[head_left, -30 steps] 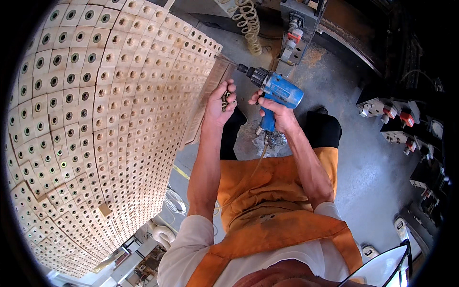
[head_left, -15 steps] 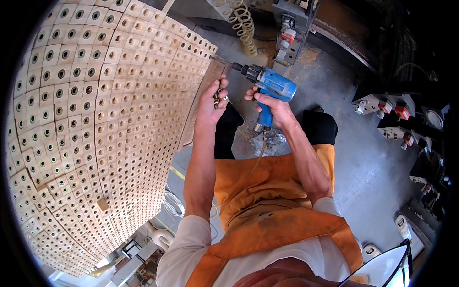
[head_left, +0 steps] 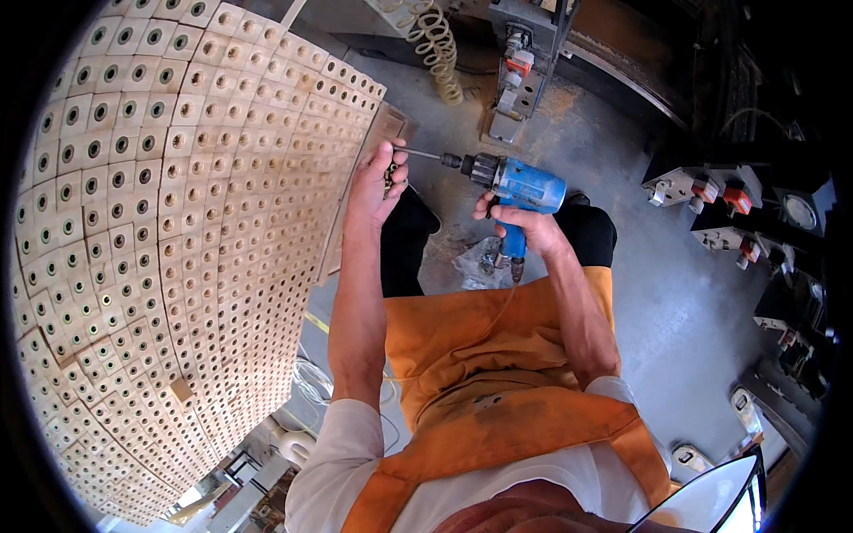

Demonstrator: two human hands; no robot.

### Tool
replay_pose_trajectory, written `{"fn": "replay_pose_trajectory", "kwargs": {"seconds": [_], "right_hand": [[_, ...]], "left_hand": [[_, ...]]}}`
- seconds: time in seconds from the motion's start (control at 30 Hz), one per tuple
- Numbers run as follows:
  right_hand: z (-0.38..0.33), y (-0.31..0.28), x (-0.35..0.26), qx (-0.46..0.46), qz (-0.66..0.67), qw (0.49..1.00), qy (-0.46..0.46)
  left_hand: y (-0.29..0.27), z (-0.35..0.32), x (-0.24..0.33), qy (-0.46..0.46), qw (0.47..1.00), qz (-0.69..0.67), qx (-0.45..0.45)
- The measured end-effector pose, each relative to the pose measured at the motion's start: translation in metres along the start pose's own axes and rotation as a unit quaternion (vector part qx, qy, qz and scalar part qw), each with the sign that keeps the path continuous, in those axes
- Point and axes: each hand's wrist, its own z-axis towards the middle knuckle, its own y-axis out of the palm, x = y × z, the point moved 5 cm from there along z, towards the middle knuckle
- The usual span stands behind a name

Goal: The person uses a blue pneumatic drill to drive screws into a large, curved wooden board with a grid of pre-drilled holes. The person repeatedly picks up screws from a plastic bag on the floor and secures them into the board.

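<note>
The right hand (head_left: 520, 226) grips a blue power drill (head_left: 520, 186), the left hand (head_left: 373, 186) pinches small dark screws (head_left: 389, 178) at the big wooden block wall (head_left: 178, 249) – many holes look empty, so lots seems left.

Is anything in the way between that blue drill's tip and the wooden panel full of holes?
Only the left hand, which steadies the bit at the edge of the wooden panel. The right hand grips the blue drill; nothing else blocks it.
</note>
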Motion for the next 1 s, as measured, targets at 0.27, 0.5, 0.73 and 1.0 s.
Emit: {"fn": "replay_pose_trajectory", "kwargs": {"seconds": [0.27,0.5,0.73,1.0], "right_hand": [[-0.001,0.003,0.013,0.001,0.059,0.998,0.001],[0.009,0.033,0.017,0.027,0.072,0.997,-0.026],[0.029,0.052,0.019,0.014,0.131,0.991,-0.018],[0.035,0.052,0.014,0.018,0.096,0.995,-0.034]], "left_hand": [[0.000,0.007,0.007,0.007,0.996,0.088,0.000],[0.007,0.022,0.000,0.020,0.986,-0.162,-0.046],[0.003,0.024,0.006,0.037,0.968,-0.240,-0.065],[0.000,0.019,0.002,0.032,0.973,-0.222,-0.047]]}}
